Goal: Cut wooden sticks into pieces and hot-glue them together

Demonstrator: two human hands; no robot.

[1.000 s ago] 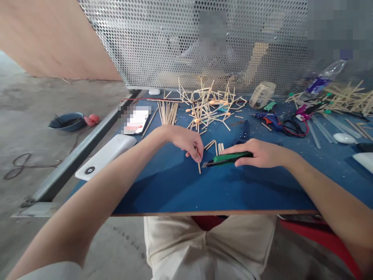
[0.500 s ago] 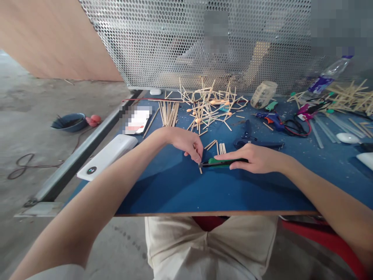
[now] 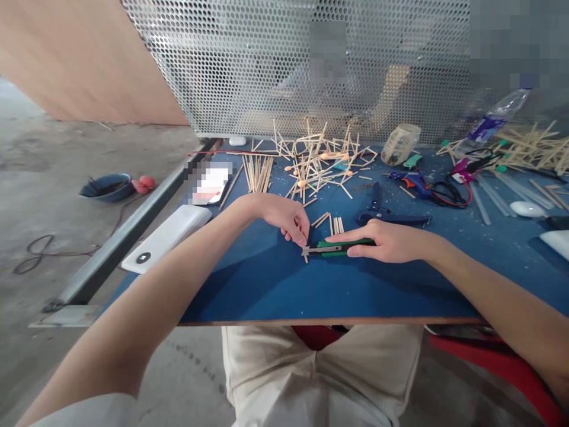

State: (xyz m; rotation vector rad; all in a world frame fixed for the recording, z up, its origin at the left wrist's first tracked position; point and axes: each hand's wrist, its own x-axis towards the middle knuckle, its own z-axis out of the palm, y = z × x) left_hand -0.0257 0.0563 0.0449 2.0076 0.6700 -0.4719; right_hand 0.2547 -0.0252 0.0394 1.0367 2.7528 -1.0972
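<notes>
My right hand (image 3: 391, 240) is closed around a green utility knife (image 3: 344, 245), its blade pointing left. The blade lies across a thin wooden stick (image 3: 306, 259) just below my left fingertips. My left hand (image 3: 291, 220) pinches that stick against the table; most of it is hidden under the fingers. Beside the knife, several short cut sticks (image 3: 338, 225) lie in a row, with a few more (image 3: 320, 220) slanted next to them.
Behind my hands sit a tangle of joined sticks (image 3: 320, 157) and a bundle of long sticks (image 3: 258, 173). Blue cutters (image 3: 377, 214), a glue gun (image 3: 411, 181), a jar (image 3: 400, 145) and a bottle (image 3: 493, 121) stand right. A power bank (image 3: 166, 237) and phone (image 3: 211, 185) lie left.
The knife has rolled in my right hand, so the flat of its blade and metal slide now show. My left hand stays in place on the stick.
</notes>
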